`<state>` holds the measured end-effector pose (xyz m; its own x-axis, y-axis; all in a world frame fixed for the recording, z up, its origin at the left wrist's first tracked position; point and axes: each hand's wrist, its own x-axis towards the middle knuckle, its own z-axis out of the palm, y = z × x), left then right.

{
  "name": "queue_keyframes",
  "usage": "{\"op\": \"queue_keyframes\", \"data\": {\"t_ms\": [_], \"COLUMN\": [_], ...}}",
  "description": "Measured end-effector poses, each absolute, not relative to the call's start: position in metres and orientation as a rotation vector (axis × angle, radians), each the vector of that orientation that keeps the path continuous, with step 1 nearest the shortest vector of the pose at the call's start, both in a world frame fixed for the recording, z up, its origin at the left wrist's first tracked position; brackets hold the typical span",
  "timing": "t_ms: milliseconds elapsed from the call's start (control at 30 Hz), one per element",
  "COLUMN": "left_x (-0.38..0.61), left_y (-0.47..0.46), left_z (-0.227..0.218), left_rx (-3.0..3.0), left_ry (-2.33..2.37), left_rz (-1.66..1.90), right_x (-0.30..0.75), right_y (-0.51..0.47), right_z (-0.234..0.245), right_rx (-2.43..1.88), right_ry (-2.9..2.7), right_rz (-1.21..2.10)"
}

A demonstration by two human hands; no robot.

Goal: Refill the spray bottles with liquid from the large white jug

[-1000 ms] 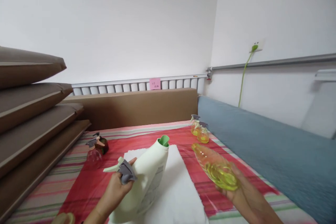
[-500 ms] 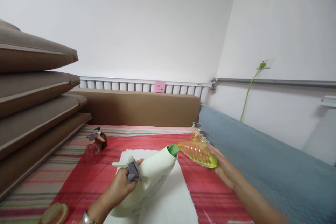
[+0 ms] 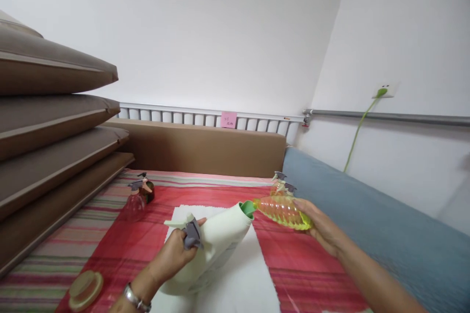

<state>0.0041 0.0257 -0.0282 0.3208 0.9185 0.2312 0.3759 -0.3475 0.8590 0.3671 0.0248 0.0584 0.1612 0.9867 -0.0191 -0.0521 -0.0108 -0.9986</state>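
Note:
My left hand (image 3: 172, 254) is closed round a large pale-green jug (image 3: 215, 242) and also pinches a grey and pale-green spray-trigger head (image 3: 185, 230). The jug is tilted, its green spout (image 3: 247, 207) pointing right. My right hand (image 3: 319, 227) grips a ribbed yellow transparent bottle (image 3: 281, 210) held on its side, its mouth touching the jug's spout. Both hover over a white towel (image 3: 235, 283) laid on a red sheet.
Two yellow spray bottles (image 3: 282, 187) stand behind the held bottle. A clear pink spray bottle (image 3: 134, 203) and a dark one (image 3: 147, 190) stand at the left. A round tan lid (image 3: 86, 286) lies near the bottom left. Brown cushions (image 3: 55, 127) are stacked at the left; a blue pad (image 3: 367, 215) lies at the right.
My right hand has swung the yellow bottle up and left, from upright-tilted near me to lying sideways with its mouth at the jug's spout. The jug tilted further right.

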Motion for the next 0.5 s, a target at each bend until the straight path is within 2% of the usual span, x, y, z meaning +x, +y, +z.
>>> {"op": "queue_keyframes", "data": {"t_ms": [500], "left_x": [0.007], "left_y": [0.023], "left_z": [-0.019], "left_rx": [1.905], "left_ry": [1.155], "left_rz": [0.964], "right_x": [0.376], "right_y": [0.038], "right_z": [0.068], "right_rx": [-1.437], "right_ry": [-1.21], "right_rz": [0.946]}}
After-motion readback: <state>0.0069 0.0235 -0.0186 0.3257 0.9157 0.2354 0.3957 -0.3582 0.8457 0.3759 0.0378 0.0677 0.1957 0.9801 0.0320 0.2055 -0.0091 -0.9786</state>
